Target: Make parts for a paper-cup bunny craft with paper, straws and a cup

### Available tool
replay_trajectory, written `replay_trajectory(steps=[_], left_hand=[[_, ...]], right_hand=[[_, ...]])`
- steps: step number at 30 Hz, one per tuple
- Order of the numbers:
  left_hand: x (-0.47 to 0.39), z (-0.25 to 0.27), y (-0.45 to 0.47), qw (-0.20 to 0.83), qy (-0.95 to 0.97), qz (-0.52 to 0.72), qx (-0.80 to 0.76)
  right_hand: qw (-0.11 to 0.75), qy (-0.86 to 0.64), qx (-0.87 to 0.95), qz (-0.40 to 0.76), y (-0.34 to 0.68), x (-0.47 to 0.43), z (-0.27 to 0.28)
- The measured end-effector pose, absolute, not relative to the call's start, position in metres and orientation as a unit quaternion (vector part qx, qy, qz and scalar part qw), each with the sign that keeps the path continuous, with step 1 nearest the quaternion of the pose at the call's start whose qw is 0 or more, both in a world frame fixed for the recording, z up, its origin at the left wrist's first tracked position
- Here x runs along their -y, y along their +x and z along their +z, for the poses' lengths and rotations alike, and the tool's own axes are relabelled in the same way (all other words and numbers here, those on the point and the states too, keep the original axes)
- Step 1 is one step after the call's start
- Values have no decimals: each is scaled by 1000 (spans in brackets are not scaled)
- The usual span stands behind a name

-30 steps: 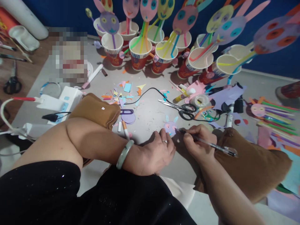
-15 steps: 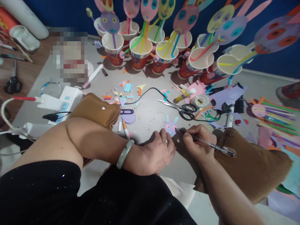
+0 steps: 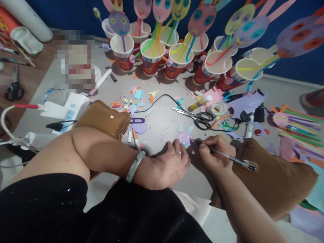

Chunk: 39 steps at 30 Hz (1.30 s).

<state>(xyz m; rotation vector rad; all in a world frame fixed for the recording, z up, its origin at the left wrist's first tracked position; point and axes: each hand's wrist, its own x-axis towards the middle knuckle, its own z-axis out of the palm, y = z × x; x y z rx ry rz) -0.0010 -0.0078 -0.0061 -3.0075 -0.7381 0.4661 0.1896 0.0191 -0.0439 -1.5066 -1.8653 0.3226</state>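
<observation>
My right hand (image 3: 219, 152) is closed around a slim clear pen (image 3: 234, 158), its tip at the right edge of a small purple paper rabbit face (image 3: 184, 137). The face has blue ears and pink eye pieces and lies flat on the table. With fingers stretched out, my left hand (image 3: 170, 163) lies on the table, its fingertips at the lower edge of the face. A ring and a pale green bangle are on that hand and wrist. Scissors (image 3: 199, 119) with black handles lie slightly open beyond the face.
Red paper cups (image 3: 152, 59) with paper faces on coloured straws stand along the back. Paper scraps (image 3: 138, 94), a purple disc (image 3: 139, 126), a black cord and a power strip (image 3: 72, 108) lie around. Straws (image 3: 301, 126) are at the right.
The view has shifted very slightly. My right hand keeps the pen at the paper face, with its rear end moved a little to the right. My left hand stays in place.
</observation>
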Motion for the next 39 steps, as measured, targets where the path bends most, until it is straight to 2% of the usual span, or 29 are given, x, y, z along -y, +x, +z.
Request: replay_trajectory(steps=[39], left_hand=[[4,-1,-2,1,-961,165,221]], right_hand=[[336,-602,714,124,187,-20,-39]])
